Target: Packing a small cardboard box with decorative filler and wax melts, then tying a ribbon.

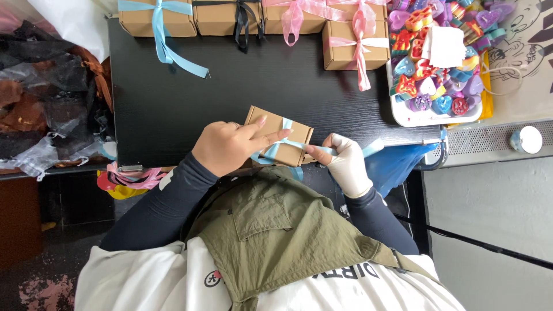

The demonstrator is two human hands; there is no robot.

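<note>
Centrally, at the near edge of the black table (173, 103), the cardboard box (280, 136) lay under the left hand (230, 147), fingers flat; the gloved right hand (344, 161) pinched its blue ribbon (288, 143) taut.

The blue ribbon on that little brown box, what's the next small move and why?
Probably draw the light blue ribbon snug with the right hand, which pinches its end beside the small brown box. The left hand presses fingers on the lid, pinning the ribbon where it crosses, and no bow shows yet.
</note>
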